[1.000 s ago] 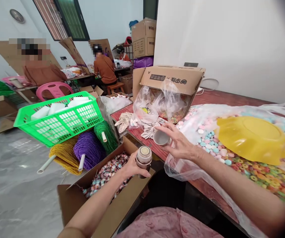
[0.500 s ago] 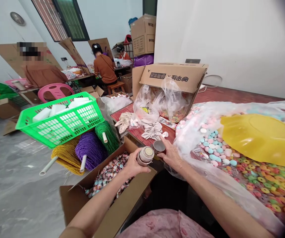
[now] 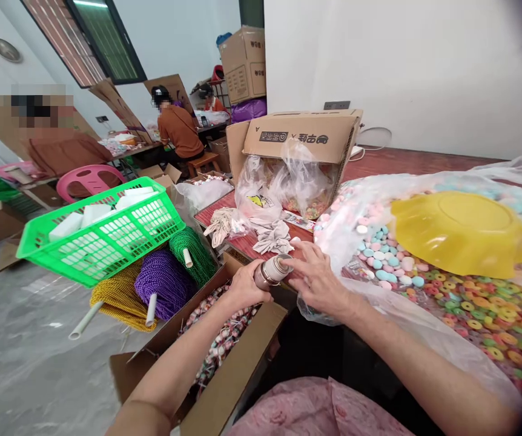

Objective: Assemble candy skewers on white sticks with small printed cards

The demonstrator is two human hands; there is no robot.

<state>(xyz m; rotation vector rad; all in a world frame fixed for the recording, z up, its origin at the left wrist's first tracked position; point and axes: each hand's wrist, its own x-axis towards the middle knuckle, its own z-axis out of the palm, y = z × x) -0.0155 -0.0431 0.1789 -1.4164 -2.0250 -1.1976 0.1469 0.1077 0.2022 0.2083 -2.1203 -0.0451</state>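
Note:
A thermos flask (image 3: pixel 267 275) is tilted to the right in my left hand (image 3: pixel 246 284), whose fingers wrap round its body. The outer cup is off, and the pale stopper (image 3: pixel 279 264) shows at the top. My right hand (image 3: pixel 318 275) reaches in from the right, fingers bent but apart, a fingertip touching the stopper. The grey cup is out of sight. Below my left hand stands an open cardboard box (image 3: pixel 238 369) of small bead strings (image 3: pixel 224 339). Crumpled pale gloves (image 3: pixel 272 236) lie on the red table (image 3: pixel 247 249) just beyond my hands.
Clear plastic sheeting (image 3: pixel 406 327) at right holds loose candy-like pieces (image 3: pixel 383 257), coloured rings (image 3: pixel 492 303) and an upturned yellow bowl (image 3: pixel 461 233). A green basket (image 3: pixel 102 236) sits above cord rolls (image 3: pixel 158 284) at left. Behind stands a carton (image 3: pixel 301 136) with plastic bags. Several people work farther back.
My right hand has left the grey cup and come to the flask's stopper. My left hand has tipped the flask to the right. The camera view has shifted slightly.

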